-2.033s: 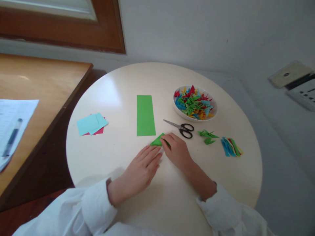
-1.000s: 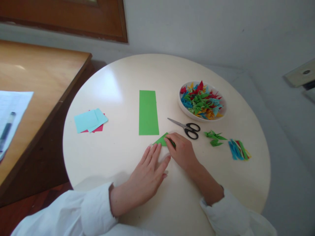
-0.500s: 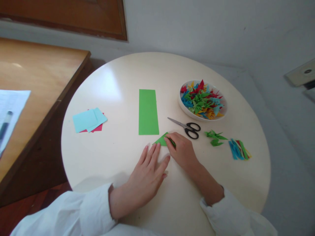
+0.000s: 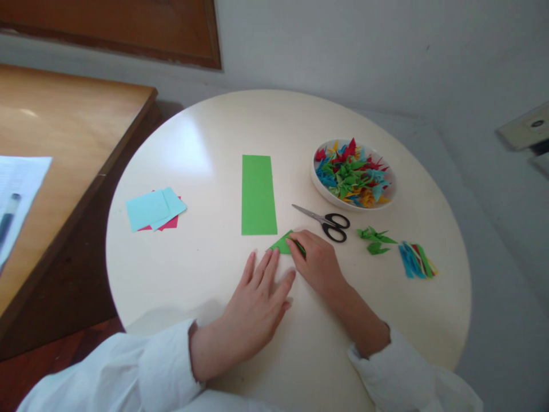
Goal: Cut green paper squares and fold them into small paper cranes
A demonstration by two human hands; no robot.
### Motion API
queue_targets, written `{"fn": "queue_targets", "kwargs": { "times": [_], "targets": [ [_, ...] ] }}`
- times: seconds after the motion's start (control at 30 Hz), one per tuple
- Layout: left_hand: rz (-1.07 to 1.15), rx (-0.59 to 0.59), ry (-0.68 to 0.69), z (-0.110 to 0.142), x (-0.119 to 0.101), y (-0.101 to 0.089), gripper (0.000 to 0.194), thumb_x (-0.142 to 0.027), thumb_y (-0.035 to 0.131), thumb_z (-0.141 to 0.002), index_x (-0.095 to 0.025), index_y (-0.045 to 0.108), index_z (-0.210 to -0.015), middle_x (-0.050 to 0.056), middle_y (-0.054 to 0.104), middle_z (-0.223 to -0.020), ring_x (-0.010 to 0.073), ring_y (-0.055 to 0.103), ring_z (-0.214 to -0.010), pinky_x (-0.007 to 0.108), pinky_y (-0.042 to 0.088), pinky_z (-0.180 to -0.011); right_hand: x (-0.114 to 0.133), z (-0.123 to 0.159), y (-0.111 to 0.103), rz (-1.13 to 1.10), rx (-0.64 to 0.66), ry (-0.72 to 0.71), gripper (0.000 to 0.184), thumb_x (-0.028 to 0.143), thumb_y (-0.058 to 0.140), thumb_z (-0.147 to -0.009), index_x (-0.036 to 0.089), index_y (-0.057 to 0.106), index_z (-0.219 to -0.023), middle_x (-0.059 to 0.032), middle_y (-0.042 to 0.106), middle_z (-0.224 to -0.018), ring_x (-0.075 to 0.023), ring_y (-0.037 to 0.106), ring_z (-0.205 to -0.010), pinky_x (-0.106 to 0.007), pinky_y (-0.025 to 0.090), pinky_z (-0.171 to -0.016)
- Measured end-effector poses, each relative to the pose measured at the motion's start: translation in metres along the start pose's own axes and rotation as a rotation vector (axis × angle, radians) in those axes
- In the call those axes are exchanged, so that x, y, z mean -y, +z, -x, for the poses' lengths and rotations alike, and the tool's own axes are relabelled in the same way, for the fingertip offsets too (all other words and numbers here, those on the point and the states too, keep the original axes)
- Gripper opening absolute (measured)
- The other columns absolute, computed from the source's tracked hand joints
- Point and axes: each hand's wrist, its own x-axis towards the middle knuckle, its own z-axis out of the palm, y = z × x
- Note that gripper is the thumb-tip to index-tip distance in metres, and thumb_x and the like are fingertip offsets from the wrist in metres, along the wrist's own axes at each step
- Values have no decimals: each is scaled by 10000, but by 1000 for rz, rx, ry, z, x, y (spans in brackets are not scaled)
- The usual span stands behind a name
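A small piece of folded green paper lies on the white round table, its left part showing as a triangle. My left hand rests flat with fingers spread, fingertips on the paper's lower left corner. With curled fingers, my right hand pinches the paper's right side and covers part of it. Just beyond the hands is a flat green paper rectangle. Scissors with black handles lie to the right of it, closed. Green folded paper cranes sit right of my right hand.
A white oval bowl full of colourful paper cranes stands at the back right. Thin coloured paper strips lie near the right edge. Light blue and red paper squares overlap at left. A wooden desk adjoins with a sheet and pen.
Almost nothing differs. Both hands stay at the green paper, with only a very slight shift of the left fingertips.
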Motion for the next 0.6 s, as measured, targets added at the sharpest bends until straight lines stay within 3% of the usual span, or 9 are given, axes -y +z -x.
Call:
{"fn": "queue_targets", "kwargs": {
  "times": [0.6],
  "targets": [
    [4, 22, -32, 1, -1, -2, 442, -375, 384, -881, -172, 408, -1273, 216, 402, -1362, 311, 294, -1315, 517, 232, -1042, -1, 0, 0, -45, 10, 29, 160, 200, 442, -850, 175, 584, -782, -60, 655, -725, -179, 605, -684, -280, 460, -642]
  ]
}}
